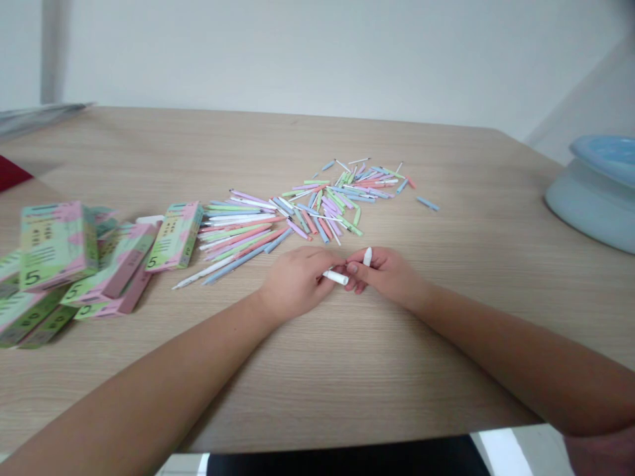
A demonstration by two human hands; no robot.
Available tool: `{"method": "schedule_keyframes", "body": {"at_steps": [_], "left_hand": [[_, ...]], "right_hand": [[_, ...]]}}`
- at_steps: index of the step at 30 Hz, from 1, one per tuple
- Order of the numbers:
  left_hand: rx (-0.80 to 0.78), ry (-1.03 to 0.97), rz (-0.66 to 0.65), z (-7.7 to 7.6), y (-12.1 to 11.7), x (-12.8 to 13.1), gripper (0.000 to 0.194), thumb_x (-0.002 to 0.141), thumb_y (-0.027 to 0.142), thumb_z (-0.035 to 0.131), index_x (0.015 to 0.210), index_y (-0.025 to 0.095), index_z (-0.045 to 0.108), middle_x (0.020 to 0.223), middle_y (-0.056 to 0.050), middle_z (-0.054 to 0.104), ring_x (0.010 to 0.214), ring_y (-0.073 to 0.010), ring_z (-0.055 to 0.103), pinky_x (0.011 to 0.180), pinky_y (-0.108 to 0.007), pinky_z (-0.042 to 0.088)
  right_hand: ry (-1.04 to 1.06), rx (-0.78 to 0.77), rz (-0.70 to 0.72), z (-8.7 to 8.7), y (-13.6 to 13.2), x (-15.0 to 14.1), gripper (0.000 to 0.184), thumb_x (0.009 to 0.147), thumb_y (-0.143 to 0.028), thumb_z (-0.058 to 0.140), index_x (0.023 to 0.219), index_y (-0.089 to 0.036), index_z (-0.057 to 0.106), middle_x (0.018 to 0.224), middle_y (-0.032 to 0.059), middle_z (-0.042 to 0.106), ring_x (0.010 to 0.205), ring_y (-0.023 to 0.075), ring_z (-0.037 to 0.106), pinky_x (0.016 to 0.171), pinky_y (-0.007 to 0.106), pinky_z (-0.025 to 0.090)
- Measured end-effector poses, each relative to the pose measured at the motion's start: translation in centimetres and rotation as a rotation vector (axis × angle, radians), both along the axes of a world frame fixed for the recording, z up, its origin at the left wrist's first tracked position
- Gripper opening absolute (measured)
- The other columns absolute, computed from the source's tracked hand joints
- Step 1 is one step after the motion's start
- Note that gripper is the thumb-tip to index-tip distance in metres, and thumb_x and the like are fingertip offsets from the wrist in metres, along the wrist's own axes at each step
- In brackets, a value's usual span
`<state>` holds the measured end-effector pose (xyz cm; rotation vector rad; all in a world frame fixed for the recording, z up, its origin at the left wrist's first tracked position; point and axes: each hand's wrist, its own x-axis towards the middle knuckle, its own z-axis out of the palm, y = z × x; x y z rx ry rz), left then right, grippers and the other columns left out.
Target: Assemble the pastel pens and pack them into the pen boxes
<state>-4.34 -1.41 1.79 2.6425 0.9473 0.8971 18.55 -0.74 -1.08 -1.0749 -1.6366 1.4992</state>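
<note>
Near the middle of the table, my left hand [297,283] is closed around a short white pen part [337,277], whose blunt end points to the right. My right hand [389,272] faces it with fingertips almost touching, pinching another white pen part [368,256] that sticks up above the thumb. What lies between the fingertips is too small to make out. Just beyond my hands is a loose heap of pastel pen parts [342,201] in blue, green, purple, coral and white. Longer pens [238,231] lie side by side to the left of that heap.
Printed green and pink boxes [58,244] are piled at the left, with one box [174,237] beside the pens. A pale blue round object [595,192] stands at the right edge. Clear plastic [44,119] and a red item [12,175] are at the far left.
</note>
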Motion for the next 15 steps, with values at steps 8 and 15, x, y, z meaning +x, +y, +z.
{"method": "schedule_keyframes", "body": {"at_steps": [8, 15], "left_hand": [[-0.164, -0.100, 0.113, -0.55, 0.14, 0.08, 0.020, 0.091, 0.021, 0.061, 0.106, 0.021, 0.073, 0.092, -0.003, 0.076, 0.081, -0.0175, 0.069, 0.075, -0.030, 0.051], [-0.253, -0.093, 0.199, -0.23, 0.39, 0.06, 0.018, 0.092, 0.025, 0.058, 0.100, 0.021, 0.073, 0.087, -0.003, 0.074, 0.074, -0.0165, 0.065, 0.067, -0.028, 0.045]], "right_hand": [[-0.122, 0.293, -0.111, 0.43, 0.06, 0.35, 0.053, 0.099, -0.066, 0.051, 0.110, -0.021, 0.075, 0.070, -0.0001, 0.061, 0.060, 0.0133, 0.053, 0.056, 0.029, 0.045], [-0.022, 0.094, -0.184, 0.23, 0.20, 0.08, 0.031, 0.089, -0.048, 0.075, 0.105, -0.022, 0.068, 0.077, 0.0022, 0.074, 0.060, 0.0158, 0.064, 0.056, 0.030, 0.052]]}}
